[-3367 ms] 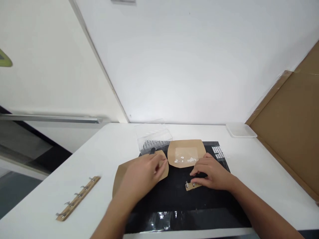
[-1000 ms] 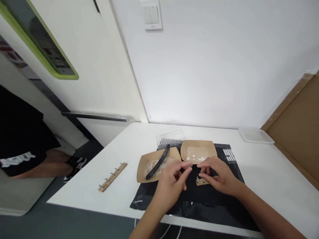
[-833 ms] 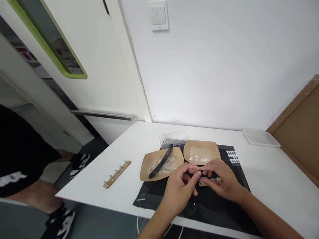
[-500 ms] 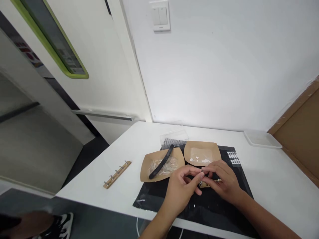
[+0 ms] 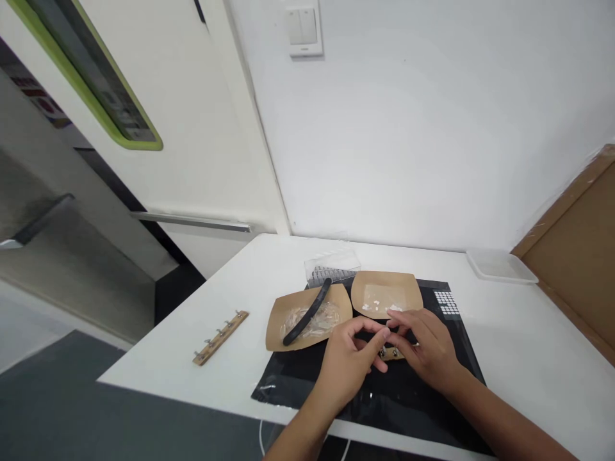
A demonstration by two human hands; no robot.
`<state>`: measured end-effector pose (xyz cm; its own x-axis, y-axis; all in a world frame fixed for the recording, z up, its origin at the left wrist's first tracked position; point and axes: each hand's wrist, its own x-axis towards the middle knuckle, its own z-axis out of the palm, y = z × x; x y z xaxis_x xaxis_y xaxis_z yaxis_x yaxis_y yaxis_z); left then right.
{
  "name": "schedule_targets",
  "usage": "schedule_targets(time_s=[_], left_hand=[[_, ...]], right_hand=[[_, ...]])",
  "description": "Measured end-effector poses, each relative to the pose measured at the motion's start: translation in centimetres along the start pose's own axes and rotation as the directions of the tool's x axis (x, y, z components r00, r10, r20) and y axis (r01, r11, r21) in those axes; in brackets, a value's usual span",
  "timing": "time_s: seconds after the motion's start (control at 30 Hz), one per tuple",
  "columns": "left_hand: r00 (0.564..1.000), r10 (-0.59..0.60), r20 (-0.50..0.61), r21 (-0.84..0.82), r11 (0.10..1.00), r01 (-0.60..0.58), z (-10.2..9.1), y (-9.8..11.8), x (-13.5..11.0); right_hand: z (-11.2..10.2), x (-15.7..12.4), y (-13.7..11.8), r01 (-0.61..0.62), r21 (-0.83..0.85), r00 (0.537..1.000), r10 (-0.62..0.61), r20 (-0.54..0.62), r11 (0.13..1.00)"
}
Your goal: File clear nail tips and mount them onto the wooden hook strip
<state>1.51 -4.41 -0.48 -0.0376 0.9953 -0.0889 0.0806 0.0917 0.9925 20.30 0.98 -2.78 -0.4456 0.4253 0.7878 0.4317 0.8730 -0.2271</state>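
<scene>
My left hand (image 5: 353,358) and my right hand (image 5: 425,346) meet fingertip to fingertip over the black mat (image 5: 398,410). Both are closed in a pinch on something too small to make out. Just beneath the fingers lies a short wooden strip with metal fittings (image 5: 394,353), partly hidden by my hands. Beyond the right hand sits a brown paper tray (image 5: 410,289) with small white pieces in it. Left of that, another paper tray (image 5: 277,326) holds clear plastic pieces (image 5: 321,320), and a curved black bar (image 5: 307,315) rests across it.
A second wooden strip with several metal fittings (image 5: 221,338) lies at the table's left. A clear plastic box (image 5: 332,266) stands behind the trays. White dot stickers (image 5: 446,303) lie on the mat's right. A shallow translucent lid or tray (image 5: 502,267) is near the cardboard (image 5: 576,250).
The right fingers have shifted slightly, baring more of the wooden strip beneath. The view has moved a little, and the foot at lower left is out of sight.
</scene>
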Motion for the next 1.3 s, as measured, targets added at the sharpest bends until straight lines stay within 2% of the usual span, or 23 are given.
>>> schedule_targets(time_s=[0.23, 0.33, 0.4, 0.43, 0.47, 0.5, 0.53, 0.6, 0.7, 0.87, 0.97, 1.17, 1.3], left_hand=[[1.0, -0.023, 0.008, -0.013, 1.0, 0.023, 0.3, -0.1, 0.3], [0.997, 0.065, -0.031, 0.139, 0.988, -0.061, -0.9, 0.0, 0.3], [0.967, 0.183, -0.177, 0.344, 0.932, -0.113, -2.7, 0.0, 0.4], [0.938, 0.251, -0.239, 0.497, 0.861, -0.104, -3.8, -0.1, 0.5], [0.911, 0.302, -0.281, 0.655, 0.754, -0.048, -5.0, -0.1, 0.7], [0.901, 0.304, -0.309, 0.768, 0.638, 0.048, -6.3, -0.2, 0.9], [0.902, 0.264, -0.34, 0.832, 0.531, 0.159, -7.4, -0.3, 1.2], [0.93, 0.158, -0.331, 0.91, 0.313, 0.27, -9.3, -0.7, 1.8], [0.943, 0.113, -0.313, 0.932, 0.229, 0.282, -10.7, -1.3, 2.7], [0.964, 0.112, -0.24, 0.958, 0.187, 0.217, -10.4, -1.6, 3.9], [0.967, 0.121, -0.224, 0.962, 0.187, 0.199, -10.4, -1.4, 4.4], [0.968, 0.134, -0.215, 0.954, 0.242, 0.178, -11.1, -0.6, 4.5], [0.955, 0.19, -0.229, 0.95, 0.259, 0.176, -10.4, 1.2, 4.6]], right_hand=[[0.1, -0.2, 0.3, 0.073, -0.028, 0.997, -0.073, -0.007, 0.997], [0.3, -0.2, 0.3, 0.041, 0.007, 0.999, -0.041, 0.002, 0.999], [0.3, 0.0, 0.3, -0.02, 0.066, 1.0, 0.019, 0.011, 0.998], [0.2, 0.1, 0.3, -0.064, 0.102, 0.998, 0.062, 0.015, 0.993], [0.1, 0.3, 0.4, -0.113, 0.139, 0.994, 0.111, 0.019, 0.984], [-0.1, 0.5, 0.5, -0.162, 0.172, 0.987, 0.16, 0.023, 0.972], [-0.2, 0.6, 0.6, -0.211, 0.2, 0.977, 0.21, 0.026, 0.957], [-0.4, 0.7, 1.1, -0.306, 0.25, 0.95, 0.31, 0.024, 0.919], [-0.3, 0.5, 2.1, -0.434, 0.358, 0.89, 0.454, 0.032, 0.827], [0.2, 0.1, 3.5, -0.585, 0.515, 0.775, 0.618, 0.129, 0.626], [0.3, 0.1, 3.9, -0.613, 0.563, 0.74, 0.653, 0.161, 0.555], [0.0, 0.2, 4.0, -0.608, 0.571, 0.75, 0.634, 0.187, 0.552], [-0.5, 0.5, 3.9, -0.609, 0.48, 0.774, 0.604, 0.187, 0.632]])
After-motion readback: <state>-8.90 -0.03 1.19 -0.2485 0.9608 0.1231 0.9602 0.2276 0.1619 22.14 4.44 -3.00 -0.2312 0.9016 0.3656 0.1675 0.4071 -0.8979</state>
